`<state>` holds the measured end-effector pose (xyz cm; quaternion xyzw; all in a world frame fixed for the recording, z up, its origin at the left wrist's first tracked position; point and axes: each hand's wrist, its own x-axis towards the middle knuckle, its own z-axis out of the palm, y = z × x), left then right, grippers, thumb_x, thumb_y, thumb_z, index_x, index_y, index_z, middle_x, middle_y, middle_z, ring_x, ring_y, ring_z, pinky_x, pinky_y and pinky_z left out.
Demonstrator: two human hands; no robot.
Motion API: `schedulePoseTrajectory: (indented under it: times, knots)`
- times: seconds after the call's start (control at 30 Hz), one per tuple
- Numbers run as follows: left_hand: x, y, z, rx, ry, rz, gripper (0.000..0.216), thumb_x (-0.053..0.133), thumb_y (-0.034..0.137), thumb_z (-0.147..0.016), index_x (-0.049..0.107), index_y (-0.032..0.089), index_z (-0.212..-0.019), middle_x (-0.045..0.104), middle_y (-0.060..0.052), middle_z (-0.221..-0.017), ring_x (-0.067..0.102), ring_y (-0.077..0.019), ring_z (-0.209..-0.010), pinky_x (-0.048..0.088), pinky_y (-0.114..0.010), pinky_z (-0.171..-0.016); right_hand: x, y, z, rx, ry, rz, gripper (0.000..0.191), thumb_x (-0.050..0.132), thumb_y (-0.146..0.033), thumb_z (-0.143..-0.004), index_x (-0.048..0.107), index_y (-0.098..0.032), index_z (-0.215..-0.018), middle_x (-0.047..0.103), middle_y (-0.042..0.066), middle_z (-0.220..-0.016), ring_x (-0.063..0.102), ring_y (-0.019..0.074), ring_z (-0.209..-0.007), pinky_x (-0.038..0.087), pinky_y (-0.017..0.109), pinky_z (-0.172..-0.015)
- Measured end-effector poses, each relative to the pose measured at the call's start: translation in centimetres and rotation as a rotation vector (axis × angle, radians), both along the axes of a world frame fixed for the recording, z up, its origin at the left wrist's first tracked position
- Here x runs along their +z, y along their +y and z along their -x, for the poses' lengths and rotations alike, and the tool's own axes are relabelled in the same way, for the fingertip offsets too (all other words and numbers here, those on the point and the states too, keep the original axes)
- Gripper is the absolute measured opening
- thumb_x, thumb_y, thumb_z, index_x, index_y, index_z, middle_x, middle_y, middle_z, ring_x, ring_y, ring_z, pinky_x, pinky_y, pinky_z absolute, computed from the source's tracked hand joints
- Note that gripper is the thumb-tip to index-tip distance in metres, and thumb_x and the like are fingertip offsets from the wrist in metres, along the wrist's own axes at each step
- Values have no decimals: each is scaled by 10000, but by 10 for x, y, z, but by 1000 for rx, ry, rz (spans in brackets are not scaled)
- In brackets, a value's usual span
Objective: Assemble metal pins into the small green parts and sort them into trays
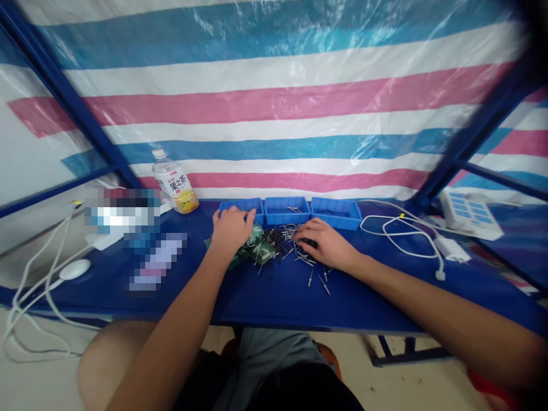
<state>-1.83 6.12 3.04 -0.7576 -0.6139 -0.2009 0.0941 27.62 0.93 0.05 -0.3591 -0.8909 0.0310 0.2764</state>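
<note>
A loose pile of thin metal pins that look like blind rivets (295, 251), some silver and some dark, lies in the middle of the blue table. My right hand (327, 242) is at the pile's right side, fingers curled around several dark rivets (309, 242). Over the front edge of the left blue bin (243, 203) rests my left hand (233, 228), its fingers apart and nothing visible in them. Green plastic bags (261, 251) lie beneath and beside it. The middle blue bin (286, 217) holds a few silver rivets; the right blue bin (336, 220) has dark pieces in it.
A drink bottle (175, 182) stands back left. Left of it are blurred-out items and white cables (47, 285). On the right lie a white cable with an adapter (451, 249) and a white power strip (471, 214). Blue frame posts and a striped sheet (274, 108) enclose the table.
</note>
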Motion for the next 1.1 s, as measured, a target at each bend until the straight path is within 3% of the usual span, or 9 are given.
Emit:
schedulePoseTrajectory:
  times: [0.13,0.37,0.47,0.57,0.73,0.9,1.0,1.1]
  knots:
    - [5,-2,-1,1,-12,31,623,270,568,-1077,781,215,-1128,760,-132,-1085,677,-331,-1084,337,-615,-1160,0,2,0,8,12,-22,155,649,-188,-991,753,-230,-1098,776,75,-1075,660,262,-1006,516,468,-937]
    - [4,-1,0,22,13,78,679,278,625,-1059,777,165,-1015,770,-152,-885,710,-342,-989,341,-638,-1157,2,2,-1,-21,47,-33,158,643,-114,-961,739,-218,-1032,783,67,-980,660,263,-945,531,447,-880]
    - [1,-2,-1,-14,-21,17,621,336,599,-1059,772,158,-1031,770,-171,-1032,678,-365,-1086,335,-675,-1152,3,1,0,-31,116,-28,156,646,-112,-943,729,-219,-1023,780,67,-983,664,262,-948,541,448,-887]
    - [2,-5,-9,-142,-120,-162,431,461,499,-1051,747,187,-1135,705,-156,-1278,602,-361,-1239,336,-650,-1170,4,0,2,-59,269,-3,162,642,-158,-956,719,-223,-1082,768,65,-987,679,242,-914,560,417,-848]
    - [6,-16,-33,-508,-246,-319,270,536,326,-1041,696,203,-1221,671,-128,-1284,553,-312,-1294,420,-546,-1140,9,-4,5,-104,422,40,243,639,-212,-968,696,-242,-1203,725,44,-950,674,196,-799,566,351,-730]
    - [-2,-29,-56,-787,-241,-160,340,550,325,-1047,622,214,-1361,695,-108,-1287,581,-282,-1273,467,-499,-1109,11,-7,6,-98,534,47,234,644,-208,-952,687,-253,-1178,687,60,-986,690,219,-881,598,390,-806]
    - [-6,-32,-62,-826,-244,-87,330,548,326,-1057,629,227,-1362,717,-102,-1274,615,-272,-1236,483,-475,-1074,11,-10,9,-56,644,131,182,650,-217,-948,684,-253,-1122,669,70,-1049,706,215,-917,615,396,-859]
    - [-6,-31,-61,-828,-254,-62,257,532,326,-1071,697,230,-1243,754,-80,-1159,658,-249,-1129,498,-444,-1015,10,-11,12,-15,715,200,148,664,-234,-943,681,-246,-1090,663,71,-1071,717,208,-921,618,390,-872]
